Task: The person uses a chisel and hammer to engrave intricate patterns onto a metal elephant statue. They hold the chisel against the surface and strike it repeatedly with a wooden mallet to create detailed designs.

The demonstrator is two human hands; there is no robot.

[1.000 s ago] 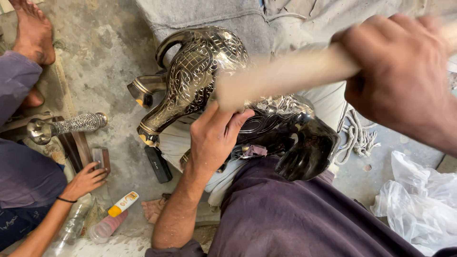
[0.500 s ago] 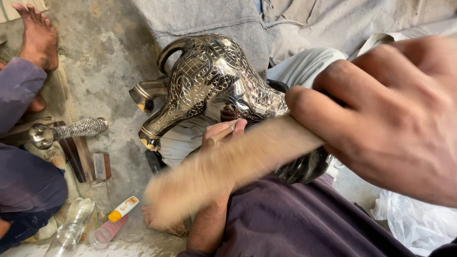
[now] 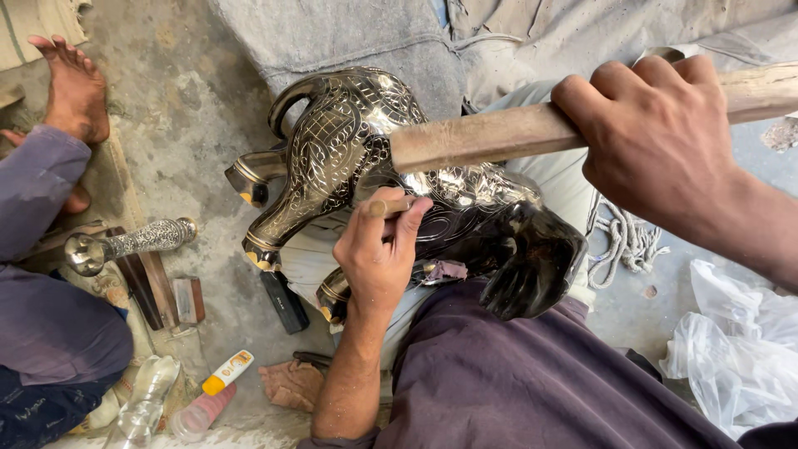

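- At the far left, a co-worker's bare foot [image 3: 73,87] is seen resting on the concrete floor [image 3: 166,108], with a purple sleeve [image 3: 37,187] below it.
- Just right of that sleeve, an engraved silver goblet [image 3: 125,244] is laid on its side on the floor, beside some dark wooden blocks [image 3: 170,295].
- Lower left, a clear plastic bottle [image 3: 145,403], a small tube with an orange cap [image 3: 227,372] and a pinkish container [image 3: 204,413] are lying close together.
- In the middle, an engraved metal elephant figure [image 3: 349,145] is held across the person's lap, its legs pointing left and its dark head [image 3: 532,258] at the right.
- The left hand [image 3: 378,249] is pressed against the elephant's flank; its grip is closed around a small chisel [image 3: 391,205], whose tip is hidden against the metal.
- Above that hand, a wooden mallet handle [image 3: 490,137] is held level over the elephant's back, its blunt end just above the chisel; whether the two are touching cannot be told.
- At the upper right, the right hand [image 3: 657,141] is clenched tightly around the wooden handle.
- A grey cloth [image 3: 357,33] is spread behind the elephant.
- At the right, a coil of pale rope [image 3: 628,237] is lying on the floor, and a crumpled white plastic bag [image 3: 736,349] is lying at the lower right.
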